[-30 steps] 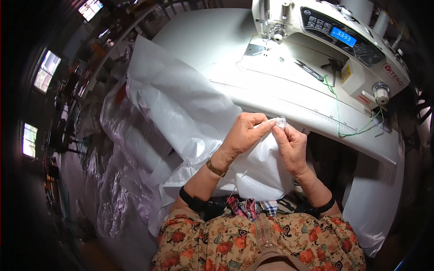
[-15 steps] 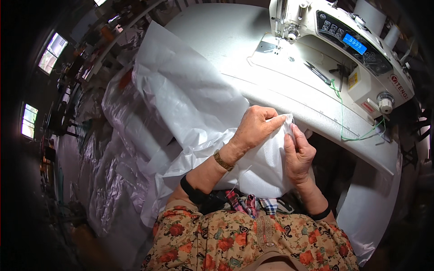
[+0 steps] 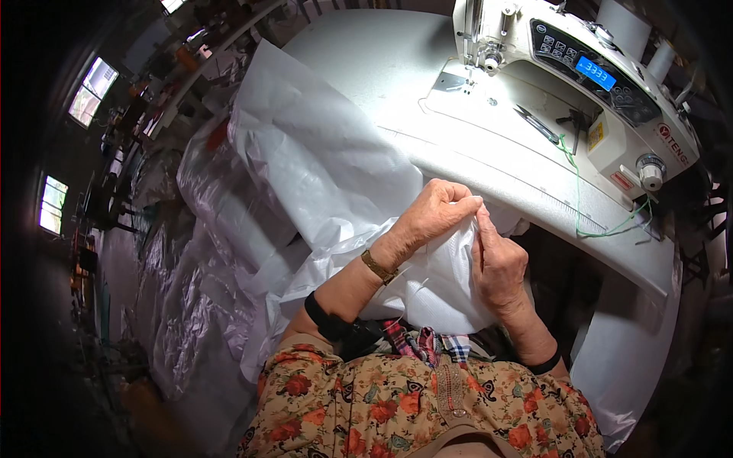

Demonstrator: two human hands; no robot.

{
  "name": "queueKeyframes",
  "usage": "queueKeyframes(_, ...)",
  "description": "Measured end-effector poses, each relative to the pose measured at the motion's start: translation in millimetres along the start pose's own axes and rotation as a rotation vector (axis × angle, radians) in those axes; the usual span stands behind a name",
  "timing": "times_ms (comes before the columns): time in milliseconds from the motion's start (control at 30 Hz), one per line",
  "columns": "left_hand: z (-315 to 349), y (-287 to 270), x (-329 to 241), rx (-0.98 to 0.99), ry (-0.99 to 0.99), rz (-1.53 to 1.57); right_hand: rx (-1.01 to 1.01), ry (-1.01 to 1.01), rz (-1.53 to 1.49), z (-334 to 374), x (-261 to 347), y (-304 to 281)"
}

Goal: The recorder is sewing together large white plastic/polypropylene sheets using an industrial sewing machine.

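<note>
A large sheet of thin white fabric (image 3: 324, 164) drapes from the table's left side over my lap. My left hand (image 3: 437, 214) is closed in a pinch on its edge, thumb against forefinger. Right beside it, my right hand (image 3: 500, 267) pinches the same edge, its forefinger touching near the left fingertips. The gripped bit of fabric is mostly hidden by the fingers. Both hands are held just in front of the table's near edge, below a white sewing machine (image 3: 603, 84) with a lit blue display.
The sewing table (image 3: 343, 46) carries tweezers (image 3: 537, 124) and a loose green thread (image 3: 578, 191). Thread cones (image 3: 660, 61) stand behind the machine. Shiny crumpled sheeting (image 3: 183, 305) heaps at the left. Checked cloth strips (image 3: 427, 343) lie at my waist.
My right hand has turned and moved slightly left, its forefinger now up against my left fingertips. The fabric corner that stuck up between the hands is now covered. My left hand stays nearly still.
</note>
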State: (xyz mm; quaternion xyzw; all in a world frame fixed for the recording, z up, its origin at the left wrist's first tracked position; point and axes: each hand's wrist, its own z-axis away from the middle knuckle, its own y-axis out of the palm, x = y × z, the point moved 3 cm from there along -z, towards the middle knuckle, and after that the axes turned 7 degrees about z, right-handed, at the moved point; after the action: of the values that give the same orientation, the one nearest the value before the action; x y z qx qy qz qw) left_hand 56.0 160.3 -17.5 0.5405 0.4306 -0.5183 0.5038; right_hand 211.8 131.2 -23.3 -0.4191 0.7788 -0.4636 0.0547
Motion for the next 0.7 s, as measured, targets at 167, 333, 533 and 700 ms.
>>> queueKeyframes(167, -4, -8, -23, -0.015, 0.24, -0.32, 0.093, 0.059, -0.039, 19, -1, -1)
queueKeyframes(333, -4, -6, -39, -0.058, 0.311, -0.399, -0.038, 0.051, -0.201, 7, -14, -15)
queueKeyframes(533, -2, -2, -48, 0.05, 0.33, -0.327, 0.217, 0.454, -1.11, -31, -26, 0)
queueKeyframes(700, -15, -21, -64, 0.168, 0.138, -0.343, 0.004, 0.374, -0.927, -52, -11, -6)
